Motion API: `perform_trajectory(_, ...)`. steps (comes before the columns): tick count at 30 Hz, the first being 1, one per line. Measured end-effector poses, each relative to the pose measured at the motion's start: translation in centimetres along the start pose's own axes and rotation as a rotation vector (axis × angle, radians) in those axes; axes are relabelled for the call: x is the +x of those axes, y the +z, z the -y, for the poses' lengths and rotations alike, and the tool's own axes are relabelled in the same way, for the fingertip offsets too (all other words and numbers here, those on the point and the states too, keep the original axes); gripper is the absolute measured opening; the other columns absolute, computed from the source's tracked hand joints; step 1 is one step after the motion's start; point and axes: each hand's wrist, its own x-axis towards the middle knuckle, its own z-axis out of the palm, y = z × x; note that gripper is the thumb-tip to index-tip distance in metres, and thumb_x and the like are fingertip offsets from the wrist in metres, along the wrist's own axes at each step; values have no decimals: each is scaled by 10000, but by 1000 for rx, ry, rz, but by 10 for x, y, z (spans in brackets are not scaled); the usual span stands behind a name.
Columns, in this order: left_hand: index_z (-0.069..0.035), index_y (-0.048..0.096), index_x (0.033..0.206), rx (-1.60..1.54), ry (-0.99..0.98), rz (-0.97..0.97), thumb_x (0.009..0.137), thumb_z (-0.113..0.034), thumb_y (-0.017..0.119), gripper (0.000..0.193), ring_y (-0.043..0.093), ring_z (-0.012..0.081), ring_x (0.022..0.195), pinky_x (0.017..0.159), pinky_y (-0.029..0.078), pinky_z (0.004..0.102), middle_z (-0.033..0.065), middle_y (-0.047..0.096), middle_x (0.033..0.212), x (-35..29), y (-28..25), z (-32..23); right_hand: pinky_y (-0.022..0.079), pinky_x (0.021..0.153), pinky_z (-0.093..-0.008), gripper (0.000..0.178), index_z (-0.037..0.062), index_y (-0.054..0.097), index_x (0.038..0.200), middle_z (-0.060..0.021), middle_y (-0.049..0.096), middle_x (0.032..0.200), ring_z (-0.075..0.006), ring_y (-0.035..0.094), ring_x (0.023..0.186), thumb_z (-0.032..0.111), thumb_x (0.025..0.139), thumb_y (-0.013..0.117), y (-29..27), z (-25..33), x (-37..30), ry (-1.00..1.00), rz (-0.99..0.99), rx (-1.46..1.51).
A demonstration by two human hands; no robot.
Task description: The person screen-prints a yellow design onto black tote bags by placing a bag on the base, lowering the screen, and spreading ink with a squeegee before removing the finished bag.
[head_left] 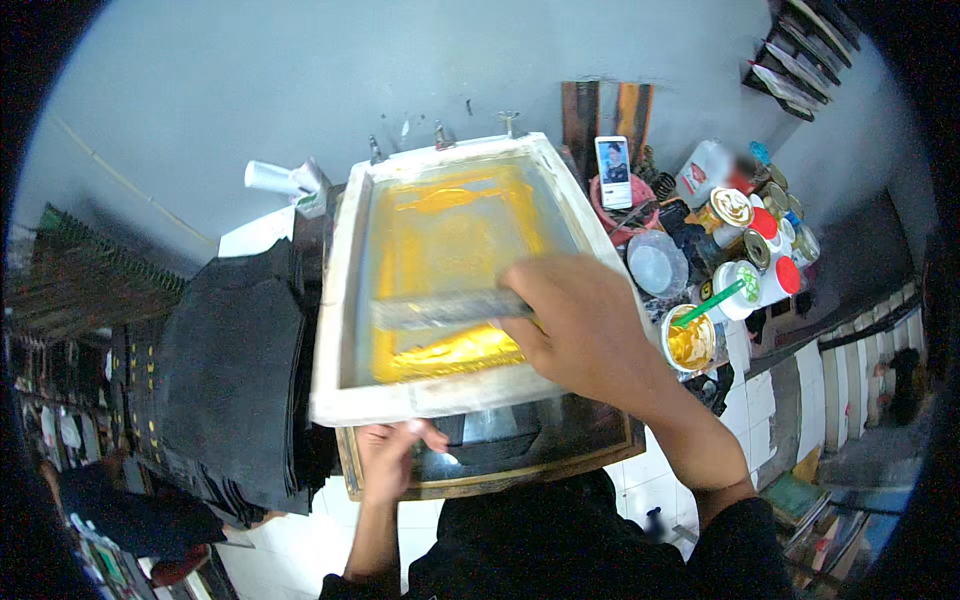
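Note:
My right hand (565, 320) is closed around a squeegee (440, 308), blurred by motion, over a printing screen. The screen's white frame (480, 393) surrounds a mesh smeared with yellow ink (460, 350). A thick band of ink lies just nearer than the squeegee; another streak crosses the mesh's far end. My left hand (388, 462) is at the frame's near-left edge, with thumb and one finger showing; its other fingers are hidden, so its grip cannot be made out. Under the frame, a wood-edged board (560, 465) holds a dark, glossy piece (490, 435).
Black sheets (225, 370) are stacked at left, beside a white roll (272, 178). At right stand a phone (614, 172), a pink basket (648, 215), a tub of yellow ink (690, 340) with a green stick (712, 302), and several jars. Another person (140, 510) is at lower left.

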Motion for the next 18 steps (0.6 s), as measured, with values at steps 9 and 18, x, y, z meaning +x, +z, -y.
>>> perform_trajectory(9,-10,680,674,193,-359,-123,940,-169,722,313,500,86,428,434,367,249,56,638,582,-16,-27,66,501,796,-515,275,50,598,1048,-154,681,928,-385,665,902,175,825,700,84,-25,-24,-56,316,-43)
perform_trajectory(18,69,679,992,-64,-448,9,931,-121,666,200,649,163,557,515,500,254,177,737,819,-12,-48,65,525,866,-515,440,67,671,1143,-191,726,1032,-408,686,997,272,769,784,119,-139,157,49,376,-206)
